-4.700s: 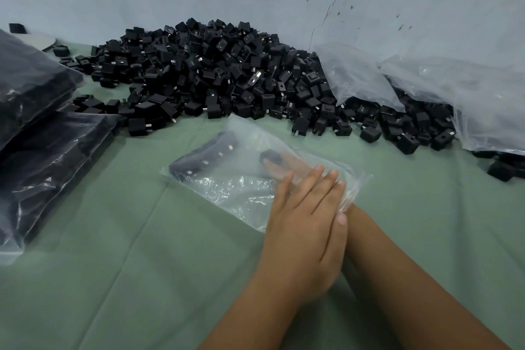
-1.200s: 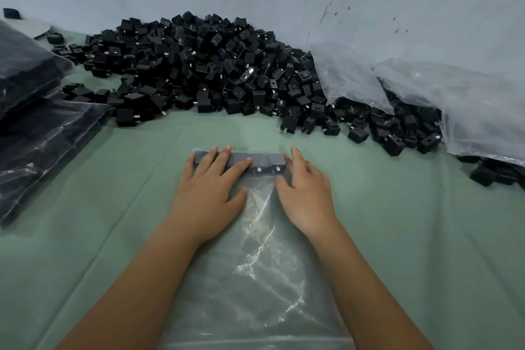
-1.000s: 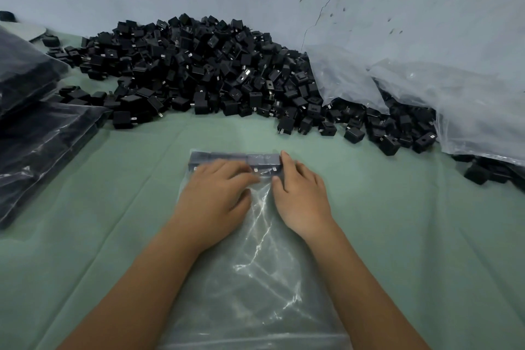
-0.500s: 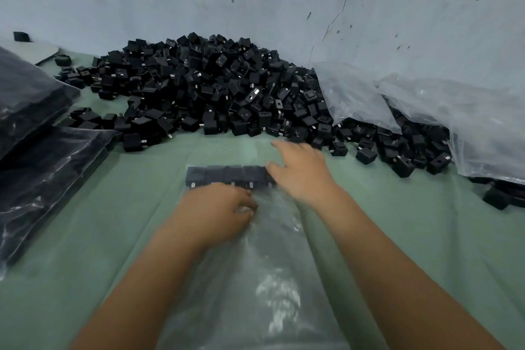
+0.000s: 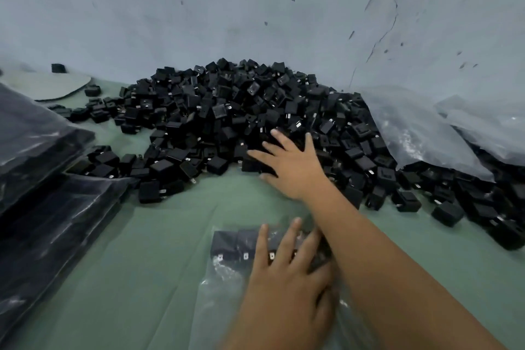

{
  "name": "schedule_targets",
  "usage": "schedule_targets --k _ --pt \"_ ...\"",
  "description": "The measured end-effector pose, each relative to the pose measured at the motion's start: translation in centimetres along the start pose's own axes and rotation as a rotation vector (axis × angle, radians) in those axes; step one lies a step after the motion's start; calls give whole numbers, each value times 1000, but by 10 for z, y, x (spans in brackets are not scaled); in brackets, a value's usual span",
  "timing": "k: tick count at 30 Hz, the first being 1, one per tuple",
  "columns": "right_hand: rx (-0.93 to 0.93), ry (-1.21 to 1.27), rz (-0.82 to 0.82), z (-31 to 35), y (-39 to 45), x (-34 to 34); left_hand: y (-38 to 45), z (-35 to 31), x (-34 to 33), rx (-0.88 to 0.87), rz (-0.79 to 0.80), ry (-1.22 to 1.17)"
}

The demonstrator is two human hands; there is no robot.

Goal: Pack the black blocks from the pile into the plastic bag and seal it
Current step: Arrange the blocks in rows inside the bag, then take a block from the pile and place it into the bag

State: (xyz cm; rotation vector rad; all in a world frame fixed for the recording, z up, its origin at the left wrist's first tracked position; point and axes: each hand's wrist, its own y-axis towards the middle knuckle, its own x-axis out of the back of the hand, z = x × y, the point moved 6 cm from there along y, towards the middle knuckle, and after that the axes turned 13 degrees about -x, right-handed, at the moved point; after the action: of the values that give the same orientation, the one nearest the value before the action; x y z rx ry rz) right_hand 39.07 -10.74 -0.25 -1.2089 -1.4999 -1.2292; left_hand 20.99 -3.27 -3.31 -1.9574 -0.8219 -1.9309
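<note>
Left hand (image 5: 287, 290) grip: none really, fingers straight & flat, pressing the plastic bag (image 5: 227, 273) onto the green bench (image 5: 170, 236), nearest the camera. Bag is clear, thin, crinkly; prob slippery & floppy, so pinning it near the mouth makes sense. One row of black blocks (image 5: 227, 241) sits inside at its far end, metal prongs facing back. Farther out, right hand (image 5: 292, 165) is spread wide, fingers on the near edge of the pile (image 5: 227, 116), holding nothing yet. Blocks look small, hard, matte, boxy w/ little prongs; likely light, best taken by the flat sides, a few at a time. Pile heaps vs the wall (image 5: 199, 8).
</note>
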Motion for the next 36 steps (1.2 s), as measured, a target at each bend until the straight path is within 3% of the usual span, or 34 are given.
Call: schedule_targets --k 6,13,16,21,26,28,31,36 --pt "-101 37 -95 -59 -33 -8 -3 1 3 30 10 29" --pt "-413 63 -44 -155 -113 -11 8 20 1 55 46 -19" --pt "-423 137 -12 -170 -146 -5 36 40 -2 73 72 38" --pt "-454 423 -221 -153 -182 26 60 44 1 31 146 112" --pt "-629 1137 -274 -114 -218 51 27 31 30 169 -116 -5" --pt "-624 1311 -345 -95 -234 63 6 27 31 235 -88 -77" --pt "-623 1449 -408 -64 -253 76 -28 12 26 223 16 -149" --pt "-561 1543 -463 -1 -270 91 -77 5 38 293 -159 -346"
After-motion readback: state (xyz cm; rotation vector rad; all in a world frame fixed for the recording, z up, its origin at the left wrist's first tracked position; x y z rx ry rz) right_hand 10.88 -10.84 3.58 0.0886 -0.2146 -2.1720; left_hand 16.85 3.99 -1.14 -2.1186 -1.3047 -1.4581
